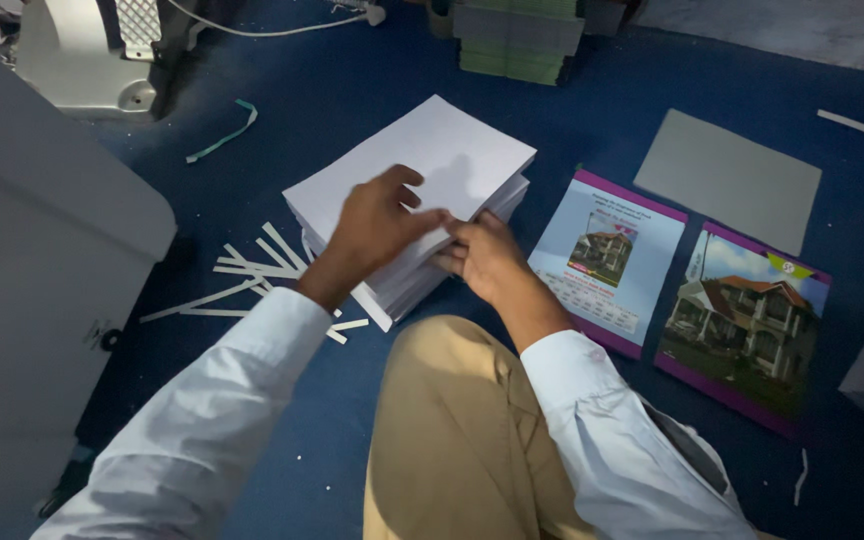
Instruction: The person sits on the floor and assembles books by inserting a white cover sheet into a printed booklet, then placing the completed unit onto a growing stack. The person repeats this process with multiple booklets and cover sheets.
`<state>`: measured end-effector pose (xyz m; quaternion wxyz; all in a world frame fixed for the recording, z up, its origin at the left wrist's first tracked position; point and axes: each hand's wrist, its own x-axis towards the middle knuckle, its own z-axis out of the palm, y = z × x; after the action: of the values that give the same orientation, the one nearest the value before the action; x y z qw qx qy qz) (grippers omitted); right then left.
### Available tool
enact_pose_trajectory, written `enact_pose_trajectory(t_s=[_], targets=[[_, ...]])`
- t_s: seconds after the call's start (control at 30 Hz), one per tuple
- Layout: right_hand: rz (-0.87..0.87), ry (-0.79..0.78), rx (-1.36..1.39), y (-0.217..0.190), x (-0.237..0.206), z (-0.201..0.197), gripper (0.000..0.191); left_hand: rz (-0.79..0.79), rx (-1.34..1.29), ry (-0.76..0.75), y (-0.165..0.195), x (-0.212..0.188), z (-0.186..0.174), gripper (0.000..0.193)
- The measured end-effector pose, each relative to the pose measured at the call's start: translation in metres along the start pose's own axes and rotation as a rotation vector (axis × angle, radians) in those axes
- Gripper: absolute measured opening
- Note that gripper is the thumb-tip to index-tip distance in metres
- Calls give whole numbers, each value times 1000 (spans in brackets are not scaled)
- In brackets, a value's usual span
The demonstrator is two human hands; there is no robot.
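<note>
Paper everywhere in the head view, which is the only view here. Big stack of white sheets [422, 180] sits on the blue floor [302, 400], right in front of the person's bent knee in tan trousers [452, 440]. Left hand [377, 225] lies flat on top of the stack near its close edge, fingers spread loose and not clenched, pressing down rather than gripping. Right hand [487, 255] is at the near right corner of the stack with its fingers curled in against the sheet edges; looks like it's pinching a few sheets, but I can't tell for sure since the left hand partly covers it.

Beside the stack to the right lie two printed covers with house pictures [607, 260] [747, 325], and past them a plain grey board [727, 175]. Thin white paper strips [252, 275] are scattered just left of the stack, and a darker pile of sheets [517, 40] sits at the top.

My take on doing this well: keep the flat hand's weight on the pile so it doesn't slide, and let the thumb fan the corner so only one sheet lifts.
</note>
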<state>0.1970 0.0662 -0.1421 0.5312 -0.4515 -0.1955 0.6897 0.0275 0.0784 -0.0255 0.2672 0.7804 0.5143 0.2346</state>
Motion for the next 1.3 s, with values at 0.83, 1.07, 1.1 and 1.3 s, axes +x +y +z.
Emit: enact_pose_trajectory(t_s=[0.83, 1.07, 1.1, 1.3], targets=[[-424, 98, 205, -106, -102, -106, 51, -230, -941, 451, 34, 18, 63, 67], [-527, 258, 337, -114, -127, -172, 47, -362, -1750, 6, 72, 5, 163, 73], [-541, 272, 348, -113, -130, -179, 45, -412, -1775, -17, 80, -1, 180, 76], [-609, 327, 514, -95, -140, -205, 43, -421, -1743, -122, 131, -42, 255, 89]])
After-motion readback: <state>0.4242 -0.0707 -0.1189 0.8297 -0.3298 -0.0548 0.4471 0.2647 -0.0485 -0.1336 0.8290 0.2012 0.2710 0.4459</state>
